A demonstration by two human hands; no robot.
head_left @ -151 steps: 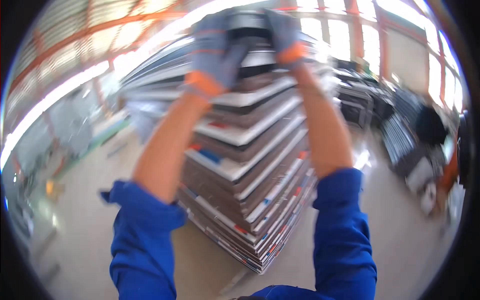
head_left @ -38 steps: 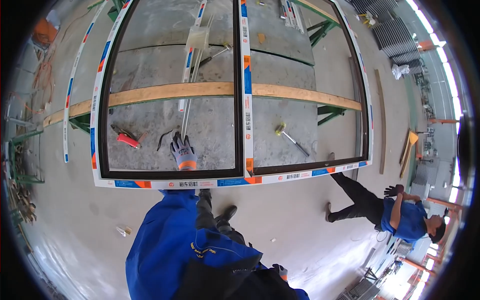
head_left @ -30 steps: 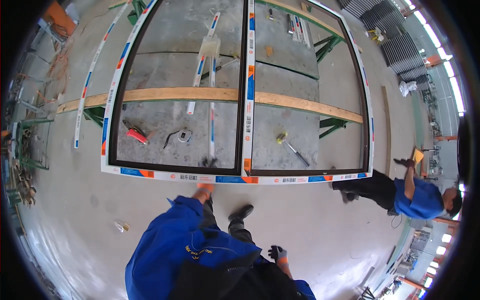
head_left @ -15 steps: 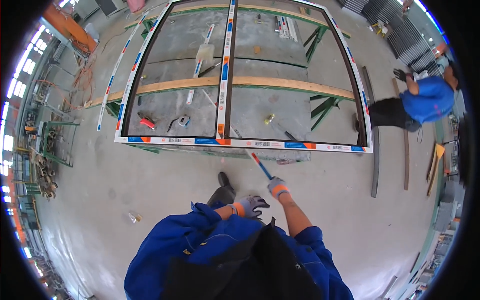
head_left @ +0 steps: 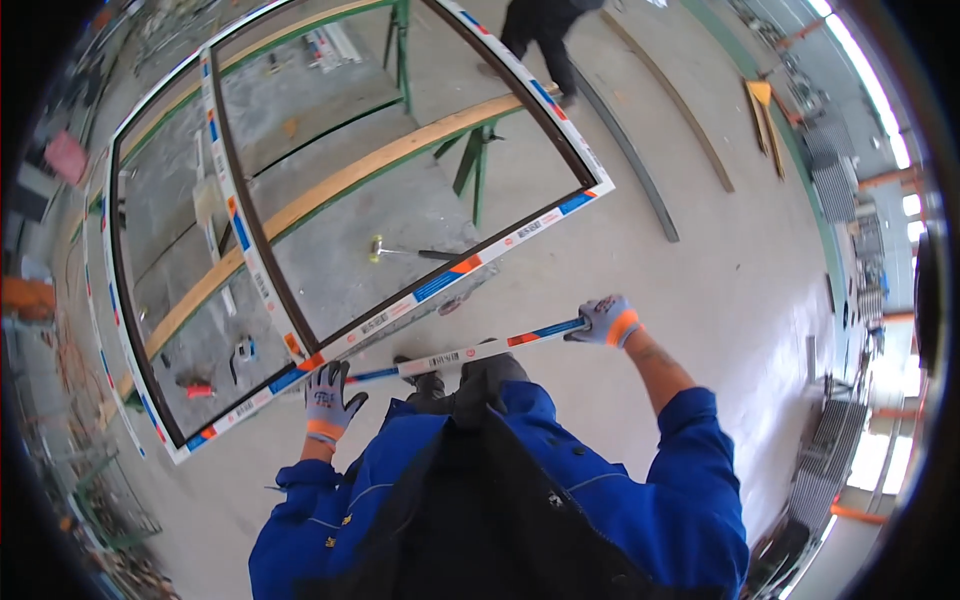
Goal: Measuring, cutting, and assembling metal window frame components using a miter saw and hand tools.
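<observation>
1. A strip ran level between two gloved hands, just in front of the frame's near edge.
2. Right hand gripped the strip's right end, fingers curled around it.
3. Left hand was at the left end, fingers spread wide; grip could not be told.
4. One frame lay on green trestles and one plank.
5. One mallet lay on the floor under it.
6. One other person stood beyond the far corner.
7. Bare floor lay open to the right.
</observation>
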